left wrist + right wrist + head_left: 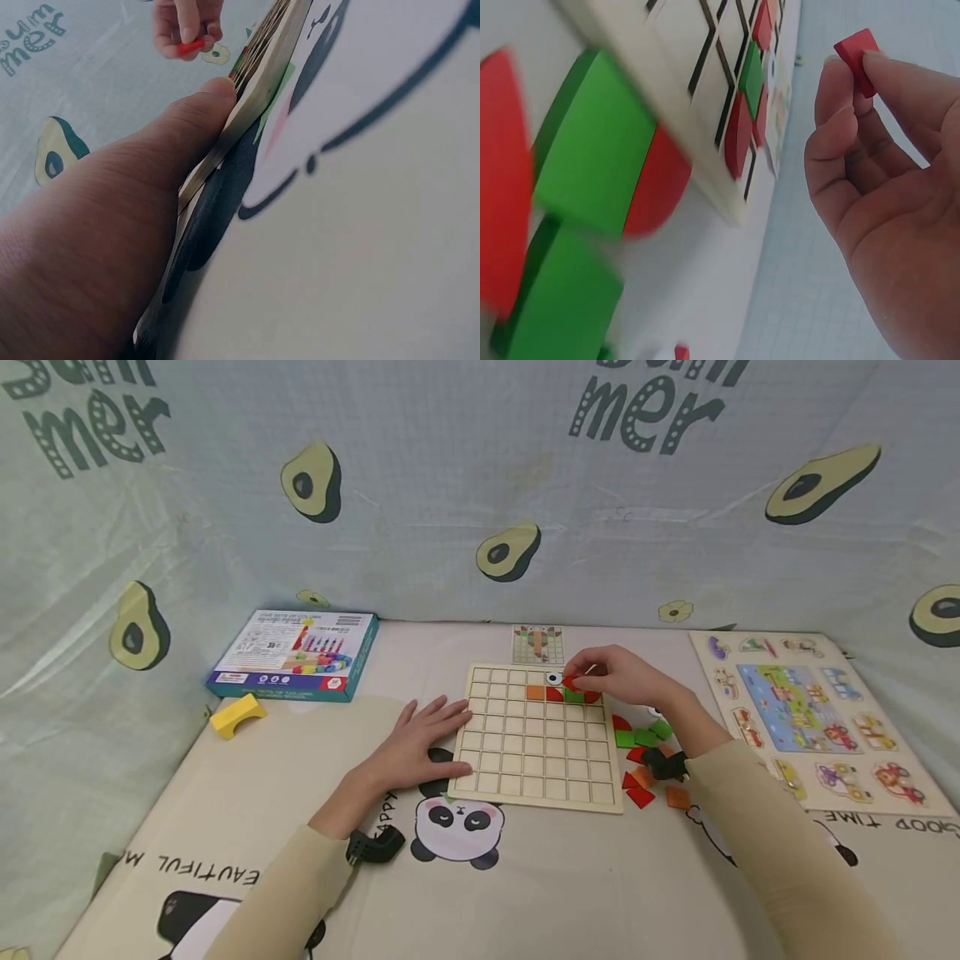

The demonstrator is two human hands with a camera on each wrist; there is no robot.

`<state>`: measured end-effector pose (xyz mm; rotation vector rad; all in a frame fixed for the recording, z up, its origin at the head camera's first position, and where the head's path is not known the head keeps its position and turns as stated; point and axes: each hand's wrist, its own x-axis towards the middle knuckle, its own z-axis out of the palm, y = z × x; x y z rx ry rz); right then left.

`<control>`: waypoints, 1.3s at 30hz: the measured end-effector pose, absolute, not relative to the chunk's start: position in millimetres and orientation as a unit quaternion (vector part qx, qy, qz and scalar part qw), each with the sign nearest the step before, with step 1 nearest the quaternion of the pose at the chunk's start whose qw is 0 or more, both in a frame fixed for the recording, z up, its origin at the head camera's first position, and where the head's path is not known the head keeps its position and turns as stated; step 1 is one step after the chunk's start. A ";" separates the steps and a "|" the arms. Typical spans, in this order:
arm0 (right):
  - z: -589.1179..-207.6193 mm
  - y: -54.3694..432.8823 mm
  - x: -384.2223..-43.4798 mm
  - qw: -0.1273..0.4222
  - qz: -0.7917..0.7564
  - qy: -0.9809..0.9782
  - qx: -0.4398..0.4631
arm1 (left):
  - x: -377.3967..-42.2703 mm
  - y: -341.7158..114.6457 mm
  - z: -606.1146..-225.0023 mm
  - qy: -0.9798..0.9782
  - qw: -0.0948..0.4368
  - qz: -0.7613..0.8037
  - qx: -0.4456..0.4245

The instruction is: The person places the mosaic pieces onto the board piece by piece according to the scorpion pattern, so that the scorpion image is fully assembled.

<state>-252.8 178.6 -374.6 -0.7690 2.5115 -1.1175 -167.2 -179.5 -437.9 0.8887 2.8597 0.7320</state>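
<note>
The right hand (622, 675) pinches a small red piece (859, 60) between thumb and fingertips, the grip closed down to about the piece's own breadth. The left hand (418, 745) has its fingers spread and grasps nothing; its fingertips and thumb rest at the left edge of the wooden grid board (536, 743), which lies flat on the worktop (555, 885), towards the worktop's far edge.

The relation that matters is between the red piece and the far row of cells: the piece hangs over the far right part of the board, just right of the white eye piece (554, 678), and both wrist views show it clear of the surface. It lies at the right hand's fingertips, on that hand's left; the left hand is well apart from it, across the board.

The piece is tilted in the pinch, neither flat nor squared to the cells. Seen edge-on in the left wrist view, its longer line runs roughly sideways there; the fingers hide part of the outline, so which way any curve or corner points cannot be told. The nearest green piece (573, 697) sits in the next row, towards the worktop's near side.
</note>
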 end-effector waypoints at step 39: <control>-388.7 94.6 -279.8 0.144 -0.278 0.883 -0.350 | -168.3 -179.2 -437.4 0.926 0.031 0.237 0.292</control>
